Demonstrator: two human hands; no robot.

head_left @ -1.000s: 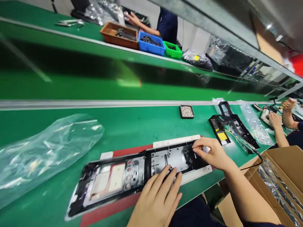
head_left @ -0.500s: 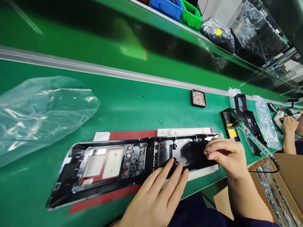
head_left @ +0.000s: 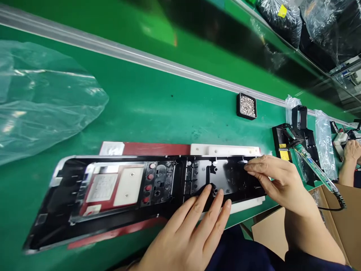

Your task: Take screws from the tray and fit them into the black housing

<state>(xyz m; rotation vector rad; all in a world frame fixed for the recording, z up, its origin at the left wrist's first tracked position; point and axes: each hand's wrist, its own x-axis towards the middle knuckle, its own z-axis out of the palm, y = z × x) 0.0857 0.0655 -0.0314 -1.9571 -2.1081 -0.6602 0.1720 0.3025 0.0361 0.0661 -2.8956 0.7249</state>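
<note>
Two bare hands rest on a long black panel (head_left: 146,192) that lies flat on the green desk (head_left: 158,109), its length running left to right close to the near edge. The left hand (head_left: 194,229) lies palm down with the fingers spread and flat, their tips pressing the panel's near edge around a small round boss; its grip is wide open and holds nothing. The right hand (head_left: 278,182) comes in from the right with the fingers curled together over the panel's right end, the fingertips touching the top surface; whether that grip pinches some small part there I cannot tell. Under the panel sits a red fixture plate (head_left: 152,148) with a white strip (head_left: 225,149) along its far side, both showing just past the panel's far edge. A crumpled clear plastic bag (head_left: 42,98) lies on the desk well to the left. Farther back on the right stands a small black tray of screws (head_left: 247,106), and beyond it a black bracket part (head_left: 306,139) with a clear-bodied screwdriver (head_left: 313,165) lying across it. An open cardboard box (head_left: 338,222) sits at the near right. Another person's hand (head_left: 352,150) shows at the far right edge.
</note>
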